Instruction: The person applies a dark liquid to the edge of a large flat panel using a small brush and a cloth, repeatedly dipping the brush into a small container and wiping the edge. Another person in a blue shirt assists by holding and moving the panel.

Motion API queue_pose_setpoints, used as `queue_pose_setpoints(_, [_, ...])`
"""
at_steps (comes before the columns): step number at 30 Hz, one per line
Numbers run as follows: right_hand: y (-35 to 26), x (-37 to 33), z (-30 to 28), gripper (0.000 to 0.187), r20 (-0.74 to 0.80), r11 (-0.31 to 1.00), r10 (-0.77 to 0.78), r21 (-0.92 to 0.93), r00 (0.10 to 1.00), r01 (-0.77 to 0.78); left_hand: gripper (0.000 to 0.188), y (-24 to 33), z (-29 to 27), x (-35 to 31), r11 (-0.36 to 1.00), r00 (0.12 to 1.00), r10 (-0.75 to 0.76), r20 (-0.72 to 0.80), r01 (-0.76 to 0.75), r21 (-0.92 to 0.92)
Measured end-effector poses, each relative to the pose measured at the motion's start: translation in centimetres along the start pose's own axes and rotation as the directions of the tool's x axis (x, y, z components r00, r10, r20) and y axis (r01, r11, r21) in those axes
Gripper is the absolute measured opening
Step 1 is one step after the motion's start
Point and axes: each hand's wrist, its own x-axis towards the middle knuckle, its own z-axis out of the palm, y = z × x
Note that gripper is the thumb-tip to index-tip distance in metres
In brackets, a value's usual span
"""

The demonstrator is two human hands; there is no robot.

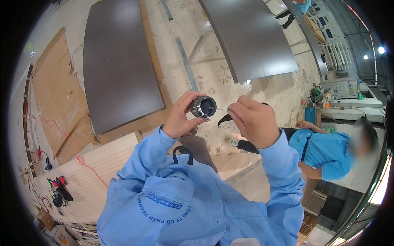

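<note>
In front of my chest, my left hand point(182, 112) is wrapped round a small metal cup point(198, 107). The cup is tipped so its round mouth and dark inside show. A thin, light rod point(220, 109) reaches into the mouth, its dark end within the cup. My right hand point(255, 121) pinches the rod's other end between closed fingers. Beside that hand a black curved shape point(225, 119) sticks out; I cannot make out what it belongs to.
Two large dark grey panels point(119, 61) point(250, 37) lie ahead, left and right, above a stained floor. Metal bars point(186, 63) run between them. Close on my right stands a person in a blue shirt point(320, 149). An orange cord point(80, 158) and tools point(60, 190) lie at left.
</note>
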Motion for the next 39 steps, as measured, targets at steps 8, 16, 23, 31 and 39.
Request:
queue_pose_setpoints(8, [10.4,5.4,0.6,0.009,-0.045,0.997,-0.058,0.057,0.997,0.061,0.069,-2.3,2.4,9.2,0.999,0.996,0.02,-0.091,-0.024,-0.042])
queue_pose_setpoints(16, [19.1,10.1,-1.1,0.013,-0.083,0.986,-0.166,0.011,0.983,0.167,0.073,-0.9,3.9,18.1,0.996,0.986,-0.069,-0.153,0.075,0.039])
queue_pose_setpoints(23, [24.1,13.1,-2.1,0.009,-0.192,0.984,-0.041,0.165,0.98,0.073,0.073,-1.7,2.7,25.5,0.997,0.995,-0.064,-0.077,0.066,0.029])
queue_pose_setpoints(31, [28.5,19.8,-2.0,0.006,-0.124,0.958,0.238,0.194,0.963,-0.212,0.071,-4.1,-0.9,38.5,0.999,0.985,-0.016,0.173,0.011,0.033])
queue_pose_setpoints(39, [28.4,27.2,-2.9,0.013,-0.223,0.85,0.526,0.114,0.821,-0.514,0.072,-4.5,-5.0,49.9,0.994,0.884,-0.057,0.464,0.095,-0.06])
